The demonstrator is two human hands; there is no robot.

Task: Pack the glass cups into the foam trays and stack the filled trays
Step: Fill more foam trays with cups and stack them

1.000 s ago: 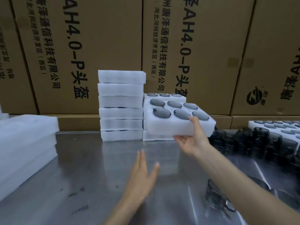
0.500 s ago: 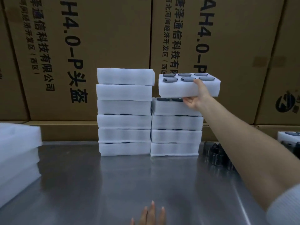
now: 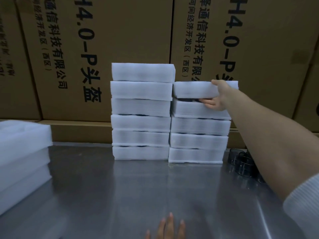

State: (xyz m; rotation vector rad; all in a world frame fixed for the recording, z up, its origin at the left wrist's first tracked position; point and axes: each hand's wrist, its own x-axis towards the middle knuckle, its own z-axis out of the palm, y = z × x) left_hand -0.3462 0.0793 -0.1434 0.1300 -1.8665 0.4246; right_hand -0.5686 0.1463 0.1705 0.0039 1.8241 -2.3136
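Brown cardboard boxes point(image 3: 120, 49) fill the top of the frame behind a steel desk point(image 3: 138, 187), where two stacks of foam trays point(image 3: 140, 121) stand at centre. The right hand point(image 3: 218, 99) grips the top tray point(image 3: 195, 89) of the right stack, thumb above and fingers beneath. Dark glass cups point(image 3: 241, 163) sit at right, while the left hand point(image 3: 168, 227) lies spread at bottom centre.

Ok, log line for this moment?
right hand: holds top tray | tray: tilted on right stack | left hand: idle over table
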